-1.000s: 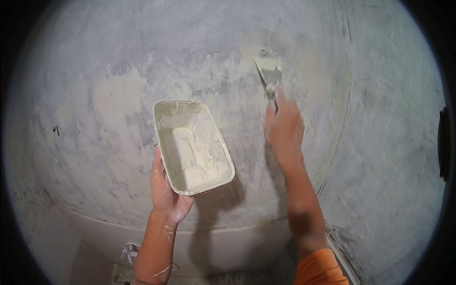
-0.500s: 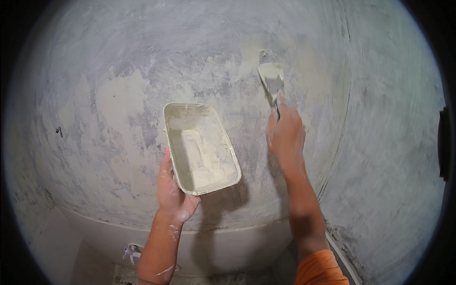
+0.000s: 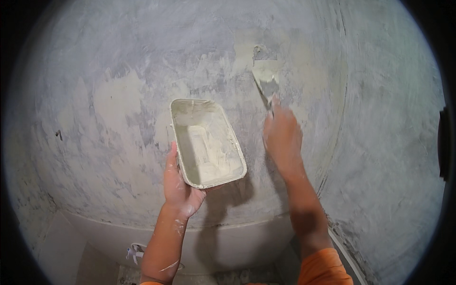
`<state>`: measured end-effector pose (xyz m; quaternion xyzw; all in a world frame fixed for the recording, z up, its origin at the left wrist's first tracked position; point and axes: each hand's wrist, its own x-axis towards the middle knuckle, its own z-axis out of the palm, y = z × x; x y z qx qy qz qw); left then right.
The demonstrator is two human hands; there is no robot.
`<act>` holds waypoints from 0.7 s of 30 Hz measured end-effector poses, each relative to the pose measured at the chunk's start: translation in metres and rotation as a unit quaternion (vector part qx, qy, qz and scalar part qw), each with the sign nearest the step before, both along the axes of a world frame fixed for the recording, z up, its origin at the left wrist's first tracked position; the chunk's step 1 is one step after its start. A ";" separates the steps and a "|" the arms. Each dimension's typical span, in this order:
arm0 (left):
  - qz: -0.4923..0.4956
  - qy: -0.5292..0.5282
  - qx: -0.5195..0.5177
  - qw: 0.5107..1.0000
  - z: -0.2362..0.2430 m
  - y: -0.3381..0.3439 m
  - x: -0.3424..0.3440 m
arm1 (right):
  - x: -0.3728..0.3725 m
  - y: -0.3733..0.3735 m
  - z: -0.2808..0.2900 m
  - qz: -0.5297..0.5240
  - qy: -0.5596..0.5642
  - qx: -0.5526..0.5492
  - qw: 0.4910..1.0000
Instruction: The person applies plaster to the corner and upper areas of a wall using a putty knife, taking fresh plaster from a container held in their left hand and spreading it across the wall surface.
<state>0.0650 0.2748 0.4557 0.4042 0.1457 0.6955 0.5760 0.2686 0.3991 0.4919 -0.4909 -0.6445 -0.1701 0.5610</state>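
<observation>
From below and the left side, my left hand point(image 3: 181, 190) grips a rectangular tub point(image 3: 209, 154) tilted so its inside shows. Pale cream putty coats the tub's walls and bottom. Higher up and to the right, my right hand point(image 3: 283, 137) is closed round a putty knife, its handle mostly hidden by the fingers. The putty knife's broad blade point(image 3: 269, 76) points up against the grey wall point(image 3: 190, 42), with pale putty on it. Just above the blade's edge is a small rough hole point(image 3: 257, 49) ringed by putty. Smears of putty mark my left wrist and forearm.
Cream patches point(image 3: 118, 95) cover parts of the wall. A second wall point(image 3: 394, 142) meets it at a corner on the right. Lower down runs a smooth pale band point(image 3: 237, 242), with a white and blue tap point(image 3: 133, 254) at lower left. A small dark fitting point(image 3: 58, 135) sticks out at left.
The putty knife has shifted slightly left and stays just below the hole. My left hand and the tub have moved a little right and up.
</observation>
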 end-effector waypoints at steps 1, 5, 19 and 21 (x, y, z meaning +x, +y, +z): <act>0.001 0.001 0.001 1.000 0.000 -0.001 -0.001 | -0.003 -0.004 -0.006 0.005 0.003 -0.022 1.000; -0.009 0.003 0.001 1.000 0.001 -0.004 -0.004 | -0.003 -0.011 0.002 -0.007 -0.005 -0.044 0.999; 0.019 -0.010 0.006 1.000 0.014 -0.014 0.005 | 0.004 -0.015 0.005 0.005 -0.009 -0.067 0.998; 0.005 0.003 0.015 1.000 0.012 -0.013 0.001 | 0.006 -0.013 0.027 0.008 -0.008 -0.048 0.999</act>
